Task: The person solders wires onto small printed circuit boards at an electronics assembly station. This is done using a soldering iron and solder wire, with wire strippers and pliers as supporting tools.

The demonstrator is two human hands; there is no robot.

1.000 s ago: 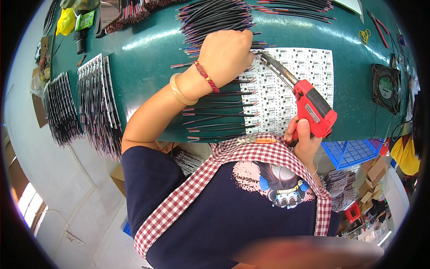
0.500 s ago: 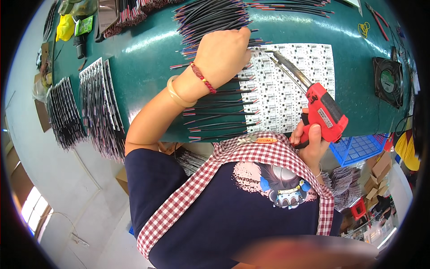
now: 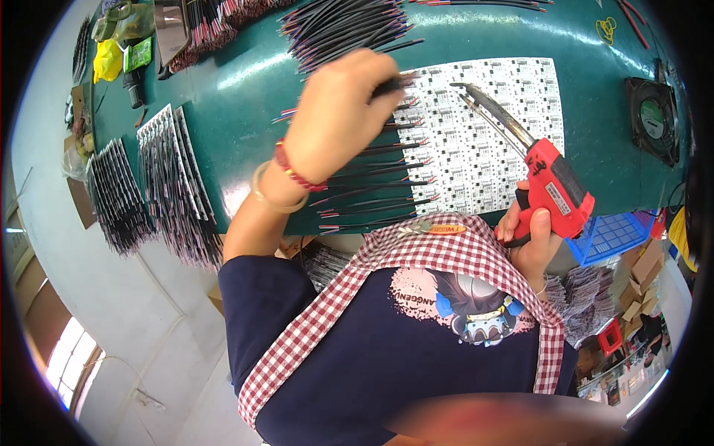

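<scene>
My right hand (image 3: 529, 239) grips a red soldering gun (image 3: 554, 186) by its handle; its long metal tip (image 3: 487, 108) hovers over a white panel of small circuit boards (image 3: 483, 141) on the green table (image 3: 245, 74). My left hand (image 3: 338, 108) is raised above the panel's left edge, pinching a thin black wire (image 3: 394, 85). Several black and red wires (image 3: 379, 189) stick out from the panel's left side. A red bead bracelet and a pale bangle sit on my left wrist.
A loose heap of black wires (image 3: 335, 26) lies at the table's far side. Stacks of wired boards (image 3: 178, 178) sit at the left edge. A black fan (image 3: 654, 119) stands at the right, a blue basket (image 3: 613, 234) below it. Yellow and green items (image 3: 111, 52) lie far left.
My left hand has lifted off the panel and moved left toward the wire heap, now pinching a wire. The soldering gun has drawn back slightly to the right.
</scene>
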